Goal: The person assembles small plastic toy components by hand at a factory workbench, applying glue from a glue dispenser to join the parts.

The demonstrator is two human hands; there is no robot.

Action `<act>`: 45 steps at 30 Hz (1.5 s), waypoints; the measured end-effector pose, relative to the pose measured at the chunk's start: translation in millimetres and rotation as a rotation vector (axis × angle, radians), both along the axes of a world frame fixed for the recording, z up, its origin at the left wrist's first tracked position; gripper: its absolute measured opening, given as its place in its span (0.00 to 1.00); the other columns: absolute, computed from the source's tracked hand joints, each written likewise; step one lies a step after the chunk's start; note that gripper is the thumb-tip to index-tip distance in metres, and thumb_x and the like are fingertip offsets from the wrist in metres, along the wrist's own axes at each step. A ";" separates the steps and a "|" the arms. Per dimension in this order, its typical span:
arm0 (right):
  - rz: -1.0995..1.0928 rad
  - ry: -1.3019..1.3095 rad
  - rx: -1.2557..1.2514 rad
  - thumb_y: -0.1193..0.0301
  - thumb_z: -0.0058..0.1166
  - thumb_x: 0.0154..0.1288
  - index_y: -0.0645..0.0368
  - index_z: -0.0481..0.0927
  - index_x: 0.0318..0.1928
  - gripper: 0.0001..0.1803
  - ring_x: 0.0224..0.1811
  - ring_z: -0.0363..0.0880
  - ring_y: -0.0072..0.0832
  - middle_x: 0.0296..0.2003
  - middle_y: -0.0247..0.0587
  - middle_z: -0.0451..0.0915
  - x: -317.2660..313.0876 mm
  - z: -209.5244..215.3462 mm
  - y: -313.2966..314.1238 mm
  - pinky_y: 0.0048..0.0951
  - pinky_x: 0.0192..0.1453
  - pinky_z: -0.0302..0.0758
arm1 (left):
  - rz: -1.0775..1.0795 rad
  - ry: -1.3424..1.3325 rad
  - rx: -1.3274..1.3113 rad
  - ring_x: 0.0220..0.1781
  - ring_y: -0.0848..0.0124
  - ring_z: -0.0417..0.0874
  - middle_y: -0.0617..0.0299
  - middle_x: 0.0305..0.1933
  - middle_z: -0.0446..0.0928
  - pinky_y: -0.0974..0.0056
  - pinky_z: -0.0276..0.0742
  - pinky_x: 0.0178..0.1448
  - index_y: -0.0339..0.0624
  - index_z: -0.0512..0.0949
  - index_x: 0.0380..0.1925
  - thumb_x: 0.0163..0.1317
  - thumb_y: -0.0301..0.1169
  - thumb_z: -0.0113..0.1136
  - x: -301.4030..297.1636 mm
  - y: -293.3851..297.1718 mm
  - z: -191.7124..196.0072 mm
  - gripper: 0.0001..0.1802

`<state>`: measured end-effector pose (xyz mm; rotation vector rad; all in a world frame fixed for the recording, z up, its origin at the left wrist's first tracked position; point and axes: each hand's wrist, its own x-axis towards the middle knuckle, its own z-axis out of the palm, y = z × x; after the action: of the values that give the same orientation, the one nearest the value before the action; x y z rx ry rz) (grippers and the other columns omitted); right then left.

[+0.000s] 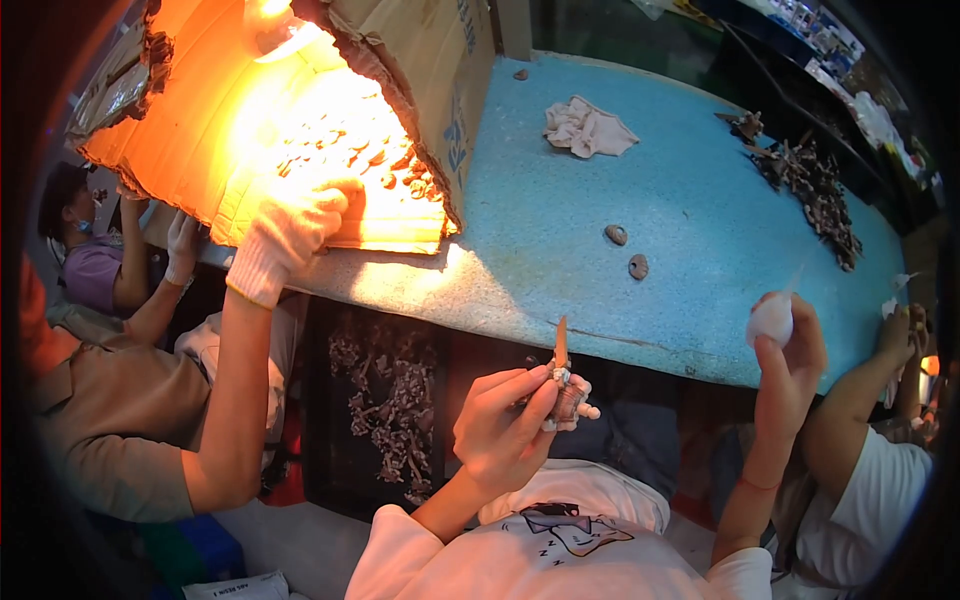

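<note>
My left hand [505, 425] is closed around a small grey-brown and white moulded piece [568, 400], held in front of my shirt near the table's edge. A pointed tan blade-like part [561, 342] stands up from its top. Farther right, my right hand [795, 360] is raised, its fingers wrapped round a small white squeeze bottle [771, 320] whose thin nozzle points up. The bottle and the piece are well apart. On the blue tabletop [540, 240] beyond my hands lie two small brown ring-like parts, one [615, 234] just beyond the other [638, 266].
A crumpled whitish cloth [588, 127] and a pile of dark brown parts [812, 190] lie on the table. At left, a co-worker's gloved hand [285, 235] reaches into a lamp-lit cardboard box [415, 90] with small parts. Below it sits a dark tray [325, 430] of parts. Another person works at right.
</note>
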<state>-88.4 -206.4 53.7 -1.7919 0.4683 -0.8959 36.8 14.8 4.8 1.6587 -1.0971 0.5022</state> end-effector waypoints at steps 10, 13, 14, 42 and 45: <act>0.068 0.038 0.142 0.80 0.54 0.55 0.65 0.70 0.44 0.14 0.44 0.75 0.25 0.39 0.42 0.77 35.4 -8.5 -27.4 0.25 0.49 0.70 | -0.056 0.204 -0.051 0.42 0.64 0.78 0.50 0.44 0.71 0.68 0.81 0.40 0.30 0.75 0.44 0.42 0.10 0.61 -2.5 0.6 0.7 0.23; 0.075 0.068 0.162 0.79 0.55 0.55 0.66 0.71 0.43 0.14 0.43 0.75 0.25 0.40 0.42 0.78 51.4 -30.1 -54.7 0.24 0.47 0.71 | -0.066 0.488 -0.117 0.44 0.63 0.77 0.48 0.47 0.69 0.67 0.83 0.39 0.29 0.76 0.42 0.44 0.10 0.59 -5.1 6.0 -7.6 0.20; 0.047 0.144 0.018 0.78 0.56 0.54 0.66 0.71 0.42 0.14 0.42 0.76 0.25 0.39 0.42 0.78 52.9 -40.3 -65.8 0.24 0.46 0.72 | -0.079 0.613 -0.163 0.45 0.63 0.76 0.49 0.47 0.69 0.66 0.83 0.39 0.29 0.76 0.41 0.44 0.10 0.59 -6.1 6.1 -9.5 0.20; 0.406 0.064 0.536 0.84 0.52 0.56 0.71 0.73 0.36 0.07 0.29 0.81 0.29 0.31 0.46 0.78 52.7 6.9 46.7 0.22 0.24 0.78 | -0.044 0.377 -0.161 0.43 0.65 0.78 0.51 0.46 0.72 0.67 0.78 0.43 0.30 0.75 0.44 0.43 0.12 0.62 -1.5 -10.6 -9.8 0.23; 0.543 0.004 0.719 0.85 0.50 0.57 0.73 0.73 0.39 0.07 0.33 0.81 0.34 0.34 0.50 0.78 41.6 8.0 58.4 0.25 0.30 0.81 | -0.020 0.214 -0.115 0.42 0.63 0.78 0.51 0.46 0.72 0.67 0.79 0.41 0.32 0.76 0.44 0.42 0.11 0.62 -2.0 -16.3 -15.9 0.24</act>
<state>-46.7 -148.1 61.6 -1.1587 0.2344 -0.2796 34.8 -1.5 -11.0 1.5600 -0.9104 0.3579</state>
